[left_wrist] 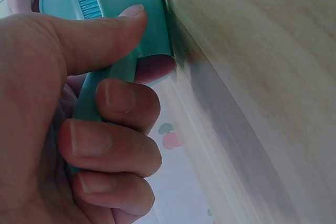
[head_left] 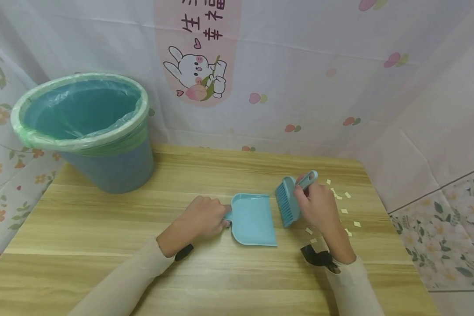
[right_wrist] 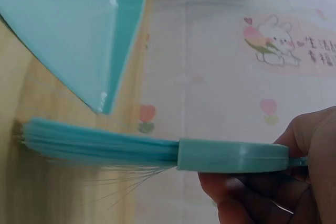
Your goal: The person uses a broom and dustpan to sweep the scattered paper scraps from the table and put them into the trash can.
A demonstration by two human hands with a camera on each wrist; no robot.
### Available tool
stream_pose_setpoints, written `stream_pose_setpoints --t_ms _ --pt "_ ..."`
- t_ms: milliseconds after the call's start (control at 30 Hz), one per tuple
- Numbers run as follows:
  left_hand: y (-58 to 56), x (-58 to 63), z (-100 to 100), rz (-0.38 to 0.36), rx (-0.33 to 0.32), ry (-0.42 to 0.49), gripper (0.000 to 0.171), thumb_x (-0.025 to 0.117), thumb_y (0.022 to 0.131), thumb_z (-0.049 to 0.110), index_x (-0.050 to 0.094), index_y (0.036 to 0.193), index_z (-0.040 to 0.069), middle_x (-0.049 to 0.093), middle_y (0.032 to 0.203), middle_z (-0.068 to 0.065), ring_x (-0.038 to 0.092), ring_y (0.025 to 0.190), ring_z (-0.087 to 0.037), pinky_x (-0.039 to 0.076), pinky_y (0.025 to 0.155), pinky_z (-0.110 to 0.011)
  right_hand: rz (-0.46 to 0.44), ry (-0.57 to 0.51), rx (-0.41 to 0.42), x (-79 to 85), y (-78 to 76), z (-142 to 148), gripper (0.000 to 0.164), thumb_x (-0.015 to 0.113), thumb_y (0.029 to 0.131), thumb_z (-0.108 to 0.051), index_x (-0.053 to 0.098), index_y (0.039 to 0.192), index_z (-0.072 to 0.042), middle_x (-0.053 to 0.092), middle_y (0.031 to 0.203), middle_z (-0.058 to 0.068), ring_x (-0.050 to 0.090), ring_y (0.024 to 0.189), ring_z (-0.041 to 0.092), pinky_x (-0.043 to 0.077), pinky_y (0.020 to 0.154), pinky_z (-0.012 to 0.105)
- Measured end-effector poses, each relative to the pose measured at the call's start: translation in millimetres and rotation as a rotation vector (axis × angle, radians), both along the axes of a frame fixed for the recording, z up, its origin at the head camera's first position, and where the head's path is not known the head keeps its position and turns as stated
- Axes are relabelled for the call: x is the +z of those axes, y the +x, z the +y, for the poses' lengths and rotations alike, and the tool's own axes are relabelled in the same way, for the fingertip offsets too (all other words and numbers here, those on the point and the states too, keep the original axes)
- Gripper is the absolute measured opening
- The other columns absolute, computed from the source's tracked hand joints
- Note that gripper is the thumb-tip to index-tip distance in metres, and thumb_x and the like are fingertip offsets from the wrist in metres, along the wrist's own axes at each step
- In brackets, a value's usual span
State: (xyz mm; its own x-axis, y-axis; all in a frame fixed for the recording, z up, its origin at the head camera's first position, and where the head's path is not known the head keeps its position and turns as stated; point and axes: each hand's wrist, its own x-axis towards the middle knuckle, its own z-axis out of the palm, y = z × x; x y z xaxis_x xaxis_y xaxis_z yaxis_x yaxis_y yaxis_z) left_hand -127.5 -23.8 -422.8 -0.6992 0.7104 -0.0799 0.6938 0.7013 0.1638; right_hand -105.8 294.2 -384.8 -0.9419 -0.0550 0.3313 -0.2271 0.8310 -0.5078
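By the right edge of the table (head_left: 387, 259), scraps (head_left: 357, 224) lay loose; left hand (head_left: 207, 216) gripped the pan (head_left: 253, 220) mid-table, right hand (head_left: 317, 206) held the brush (head_left: 291, 199) beside it (pan bare, so probably nothing collected, everything to go).

Near twelve o'clock, dark Chinese characters (head_left: 190, 23) are standing on a pink patch (head_left: 205, 48) printed on the white cloth (head_left: 300, 66). Toward half past two in the right-wrist view, I'm reading 生活 (right_wrist: 317, 43) over 幸福 (right_wrist: 319, 58); the edge is cutting off more.
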Motion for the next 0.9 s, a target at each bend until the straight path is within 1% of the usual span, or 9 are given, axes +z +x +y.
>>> stream_pose_setpoints --t_ms 100,167,267,433,533,633,767,867,900 --pt "-0.3 1.0 0.1 0.003 0.000 -0.003 0.026 0.075 0.105 0.039 0.077 0.110 0.013 0.049 0.066 0.002 0.039 0.058 -0.015 0.038 0.052 -0.031 0.037 0.013 -0.011 9.2 1.8 11.1 0.023 0.052 0.107 -0.014 0.070 0.103 -0.001 0.049 0.060 -0.002 0.041 0.051 0.012 0.034 0.046 0.031" --pt "-0.6 2.0 0.0 0.005 0.001 -0.003 0.027 0.075 0.105 0.039 0.077 0.110 0.013 0.049 0.066 0.002 0.039 0.058 -0.015 0.038 0.052 -0.031 0.052 0.032 -0.028 15.9 3.3 21.3 0.025 0.052 0.108 -0.014 0.072 0.111 0.001 0.060 0.066 0.003 0.047 0.053 0.014 0.037 0.047 0.032" --pt "-1.0 3.7 -0.8 0.005 0.002 0.001 0.026 0.074 0.105 0.039 0.076 0.109 0.013 0.049 0.066 0.002 0.039 0.058 -0.015 0.037 0.052 -0.031 0.055 0.074 -0.060 26.4 6.2 37.7 0.030 0.050 0.108 -0.016 0.072 0.116 0.003 0.069 0.074 0.010 0.053 0.056 0.018 0.039 0.049 0.033" --pt "-1.6 5.7 -2.9 0.008 -0.002 0.006 0.026 0.074 0.106 0.039 0.076 0.110 0.013 0.050 0.066 0.001 0.039 0.058 -0.015 0.036 0.052 -0.031 0.075 0.111 -0.131 40.6 12.1 60.3 0.032 0.047 0.108 -0.018 0.070 0.114 0.003 0.073 0.082 0.019 0.059 0.060 0.026 0.040 0.051 0.036" --pt "-2.2 6.0 -3.9 0.008 -0.002 0.006 0.027 0.074 0.106 0.039 0.077 0.111 0.013 0.051 0.067 0.001 0.040 0.058 -0.015 0.037 0.052 -0.031 0.102 0.132 -0.173 44.7 16.8 71.5 0.034 0.046 0.108 -0.018 0.070 0.115 0.005 0.068 0.072 0.017 0.051 0.053 0.025 0.035 0.049 0.037" --pt "-2.4 5.5 -4.3 0.005 -0.001 0.006 0.027 0.074 0.105 0.039 0.076 0.110 0.013 0.051 0.067 0.001 0.040 0.058 -0.015 0.038 0.052 -0.031 0.109 0.149 -0.207 44.2 24.0 79.4 0.034 0.046 0.108 -0.019 0.071 0.113 0.004 0.059 0.061 0.008 0.041 0.049 0.019 0.030 0.046 0.036" --pt "-2.2 4.4 -3.2 -0.003 -0.009 0.010 0.027 0.074 0.105 0.039 0.076 0.110 0.012 0.051 0.068 0.001 0.041 0.059 -0.015 0.039 0.053 -0.032 0.110 0.179 -0.210 36.5 39.8 86.9 0.025 0.048 0.107 -0.017 0.065 0.095 -0.003 0.044 0.056 -0.001 0.034 0.047 0.016 0.026 0.044 0.033" --pt "-1.4 3.6 -2.0 -0.013 -0.015 0.011 0.026 0.074 0.105 0.038 0.076 0.110 0.012 0.051 0.068 0.001 0.041 0.059 -0.015 0.039 0.053 -0.032 0.112 0.231 -0.225 29.1 56.1 91.7 0.021 0.049 0.106 -0.016 0.059 0.090 -0.008 0.037 0.057 -0.002 0.032 0.049 0.017 0.025 0.045 0.033" --pt "-1.1 3.4 -1.7 -0.017 -0.015 0.010 0.026 0.074 0.105 0.038 0.076 0.111 0.012 0.051 0.068 0.001 0.041 0.059 -0.015 0.039 0.053 -0.031 0.105 0.254 -0.238 27.2 62.0 93.0 0.023 0.049 0.106 -0.017 0.055 0.086 -0.008 0.036 0.056 -0.002 0.031 0.049 0.017 0.024 0.045 0.033"
